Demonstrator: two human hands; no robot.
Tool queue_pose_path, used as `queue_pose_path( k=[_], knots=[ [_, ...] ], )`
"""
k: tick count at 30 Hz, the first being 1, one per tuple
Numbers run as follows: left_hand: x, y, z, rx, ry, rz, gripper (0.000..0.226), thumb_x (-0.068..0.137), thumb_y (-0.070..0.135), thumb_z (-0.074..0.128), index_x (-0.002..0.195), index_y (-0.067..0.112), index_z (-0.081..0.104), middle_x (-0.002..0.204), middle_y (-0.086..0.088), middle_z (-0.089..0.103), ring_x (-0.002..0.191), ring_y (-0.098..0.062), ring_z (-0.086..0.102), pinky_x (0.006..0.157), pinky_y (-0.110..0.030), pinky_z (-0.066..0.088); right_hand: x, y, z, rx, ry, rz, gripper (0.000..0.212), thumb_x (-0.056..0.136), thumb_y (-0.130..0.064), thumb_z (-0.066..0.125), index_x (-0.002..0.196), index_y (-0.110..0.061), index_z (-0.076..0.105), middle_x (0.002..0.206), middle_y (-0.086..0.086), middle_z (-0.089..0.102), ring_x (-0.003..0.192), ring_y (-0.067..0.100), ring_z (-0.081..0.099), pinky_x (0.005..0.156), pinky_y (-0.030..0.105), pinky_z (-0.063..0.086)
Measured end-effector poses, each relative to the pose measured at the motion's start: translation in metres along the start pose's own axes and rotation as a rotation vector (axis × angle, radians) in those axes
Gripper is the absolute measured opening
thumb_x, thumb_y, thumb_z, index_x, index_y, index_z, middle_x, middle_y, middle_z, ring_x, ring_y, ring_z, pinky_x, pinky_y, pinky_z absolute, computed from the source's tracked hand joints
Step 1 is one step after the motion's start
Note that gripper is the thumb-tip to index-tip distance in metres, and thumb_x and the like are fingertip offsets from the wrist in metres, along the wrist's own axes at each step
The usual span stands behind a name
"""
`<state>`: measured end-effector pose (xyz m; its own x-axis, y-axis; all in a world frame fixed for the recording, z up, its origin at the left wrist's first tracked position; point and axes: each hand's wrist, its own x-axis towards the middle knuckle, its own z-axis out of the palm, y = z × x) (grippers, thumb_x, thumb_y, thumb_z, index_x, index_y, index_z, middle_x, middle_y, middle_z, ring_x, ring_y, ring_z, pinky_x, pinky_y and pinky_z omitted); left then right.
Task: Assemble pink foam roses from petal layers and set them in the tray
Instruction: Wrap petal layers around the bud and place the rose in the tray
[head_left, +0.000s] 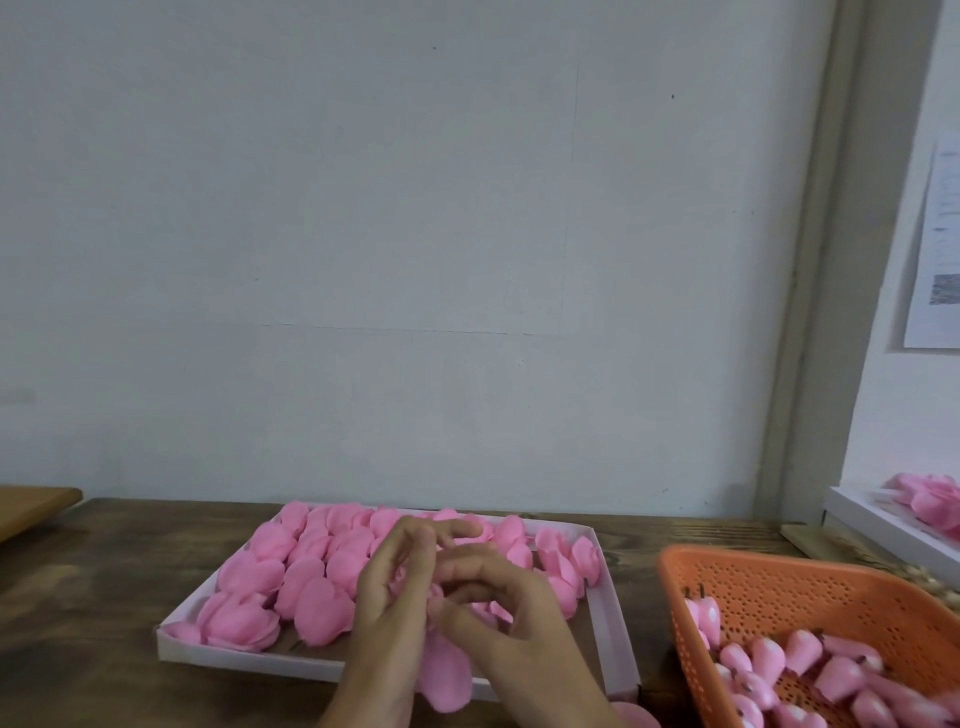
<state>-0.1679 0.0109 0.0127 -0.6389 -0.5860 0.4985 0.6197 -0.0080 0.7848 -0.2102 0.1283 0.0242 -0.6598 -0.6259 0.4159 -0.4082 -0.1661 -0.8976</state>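
The left hand (395, 587) is held with its fingers half curled against the left side of a partly built rose (447, 675), and the right hand (519, 623) is curled round the same flower from the right, so the rose is gripped between the two. Its core is hidden by the fingers. One loose outer petal hangs from the grip toward 6 o'clock, so the flower's long axis is judged to run roughly from 12 to 6. The rose is held just above the near edge of the tray (613, 613), which reaches from the hands toward 12 o'clock. Finished roses (311, 582) are packed from 9 round to 1 o'clock. Bare tray floor is seen only at the near right corner, at about 3 o'clock and close to the right hand. The setting-down is therefore judged to be a short move to the right, for which the right hand is the nearer. Farther out on the table (104, 571), at 3 to 4 o'clock, a basket (779, 577) of buds (769, 657) stands well apart from the tray.
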Motion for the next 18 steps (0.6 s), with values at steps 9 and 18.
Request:
queue_pose_path(
  k=[9,18],
  knots=[
    [0.0015,-0.0048,-0.0025,-0.054,-0.014,-0.074,0.067,0.075,0.082,0.064,0.101,0.02,0.068,0.116,-0.017,0.074,0.103,-0.036,0.074,0.076,-0.044,0.06,-0.0003,0.0044,-0.0009,0.031,0.006,-0.058,0.039,0.069,0.01,0.088,0.102,-0.004,0.072,0.105,0.004,0.076,0.085,0.02,0.069,0.085,0.032,0.058],
    [0.001,-0.0078,-0.0017,-0.161,-0.045,-0.116,0.08,0.086,0.077,0.036,0.108,0.003,0.058,0.108,-0.027,0.072,0.089,-0.036,0.075,0.065,-0.034,0.061,-0.0037,0.0025,0.0017,-0.052,0.025,-0.146,0.042,0.07,0.011,0.085,0.104,-0.013,0.077,0.1,0.0,0.08,0.097,0.016,0.075,0.09,0.026,0.057]
  ],
)
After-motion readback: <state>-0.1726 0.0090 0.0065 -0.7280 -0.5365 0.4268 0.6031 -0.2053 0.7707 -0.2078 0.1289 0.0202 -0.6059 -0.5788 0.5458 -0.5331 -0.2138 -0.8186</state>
